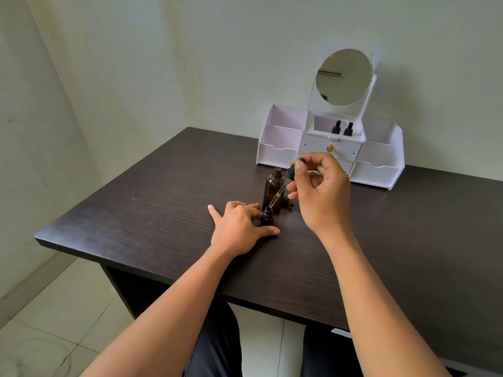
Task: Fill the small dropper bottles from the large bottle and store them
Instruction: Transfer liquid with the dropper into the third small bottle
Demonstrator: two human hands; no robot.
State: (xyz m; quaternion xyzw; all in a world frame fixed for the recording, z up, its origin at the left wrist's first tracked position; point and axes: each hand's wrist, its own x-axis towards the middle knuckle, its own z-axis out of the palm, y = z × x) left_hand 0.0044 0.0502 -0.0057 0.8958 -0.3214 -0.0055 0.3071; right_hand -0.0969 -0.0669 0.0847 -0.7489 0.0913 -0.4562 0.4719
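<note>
Here, low in the middle of the frame, the left hand [239, 229] lies on the dark desk [163, 208] with its outer fingers spread. Its thumb and forefinger close on either side of the small dropper bottle [267, 216], which stands upright and uncapped. Just above that bottle's mouth hangs the glass tip of a tilted dropper [283, 186], its black top pinched between the thumb and fingers of the right hand [321, 191], right of centre. Directly behind stands the large amber bottle [272, 186], open, with a black cap [288, 203] lying just beside it on the right. Farther back, at the upper right, a white organiser [280, 153] with a round mirror [344, 77] stands near the wall. Two capped bottles [336, 127] sit in its upper middle compartment.
</note>
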